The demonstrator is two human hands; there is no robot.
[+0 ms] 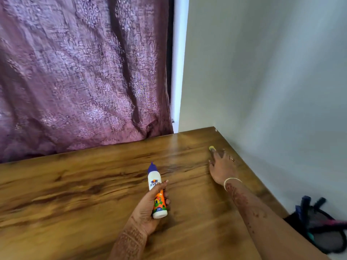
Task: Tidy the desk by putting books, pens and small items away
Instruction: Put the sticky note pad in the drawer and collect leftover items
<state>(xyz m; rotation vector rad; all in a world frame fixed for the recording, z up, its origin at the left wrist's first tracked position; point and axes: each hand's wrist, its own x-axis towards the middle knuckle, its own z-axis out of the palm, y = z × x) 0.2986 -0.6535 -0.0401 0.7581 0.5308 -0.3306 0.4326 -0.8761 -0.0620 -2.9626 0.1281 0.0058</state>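
The glue bottle (157, 191) was in the left hand (147, 210), held just above the middle of the wooden surface (75, 194). The fingers were curled round its orange lower half. The white upper half and blue pointed cap stuck out beyond them, aimed toward the far edge of the surface.

To the right, a small yellow item (211, 147) lay on the surface near its far right corner, too blurred to name. The right hand (222, 169) was reached out to it, palm down, with the fingers fairly straight and spread and holding nothing. The fingertips were right at the yellow item, though the blur hid whether they touched it. A ring (232, 159) showed on one finger and a thin pale bangle (231, 180) circled the wrist.

A purple patterned curtain (75, 72) hung behind the far edge of the surface, and a plain pale wall (262, 72) ran along its right side. Below that right edge, a dark bag (319, 226) with blue and pink parts sat low by the wall.
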